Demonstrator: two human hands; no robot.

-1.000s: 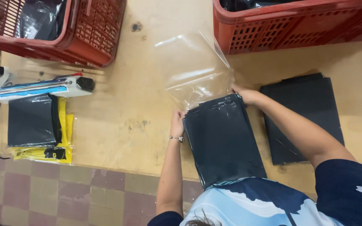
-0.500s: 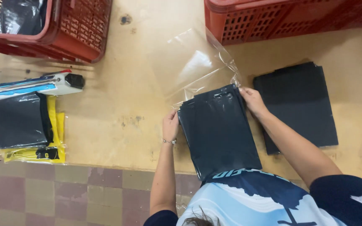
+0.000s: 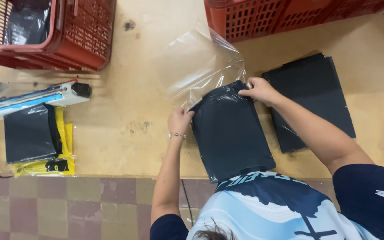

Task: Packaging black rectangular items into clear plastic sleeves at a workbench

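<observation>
From my feed I see a black folded garment (image 3: 231, 133) half inside a clear, glossy plastic bag (image 3: 196, 66). Beside it lies a black flat stack (image 3: 314, 98). The worktop (image 3: 125, 133) is pale tan wood with dark stains. Two red lattice crates (image 3: 81, 40) (image 3: 272, 18) sit at its far edge. A white sealer with a blue strip (image 3: 36, 98) lies over a black pack (image 3: 27, 133) on yellow bags (image 3: 45, 166). The floor (image 3: 67, 204) shows muted brown and olive checks. My shirt (image 3: 263, 209) is light blue, white and navy.
</observation>
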